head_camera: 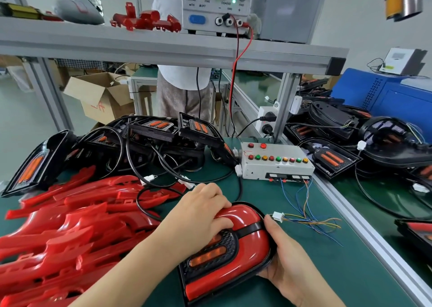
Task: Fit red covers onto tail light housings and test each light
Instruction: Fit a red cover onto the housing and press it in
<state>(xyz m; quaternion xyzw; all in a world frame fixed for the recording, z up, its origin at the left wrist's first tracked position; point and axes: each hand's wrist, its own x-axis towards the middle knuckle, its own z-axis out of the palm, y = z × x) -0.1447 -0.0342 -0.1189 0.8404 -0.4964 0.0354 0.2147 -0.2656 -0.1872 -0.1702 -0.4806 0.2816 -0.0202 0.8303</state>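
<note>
A tail light housing with a glossy red cover point(251, 246) on it lies on the green mat in front of me, amber reflectors showing in its black centre. My left hand point(201, 213) presses down on the cover's upper left part, fingers bent over it. My right hand point(287, 257) grips the housing's right edge from the side and below. A white plug point(278, 216) on thin coloured wires lies just beyond my right thumb. The grey test box point(275, 164) with coloured buttons stands behind.
A heap of loose red covers point(70, 224) fills the left. Black housings point(149, 138) with cables are piled behind it, and more housings point(374, 143) lie on the right bench past an aluminium rail point(364, 224). A power supply point(217, 4) sits on the shelf; a person stands behind it.
</note>
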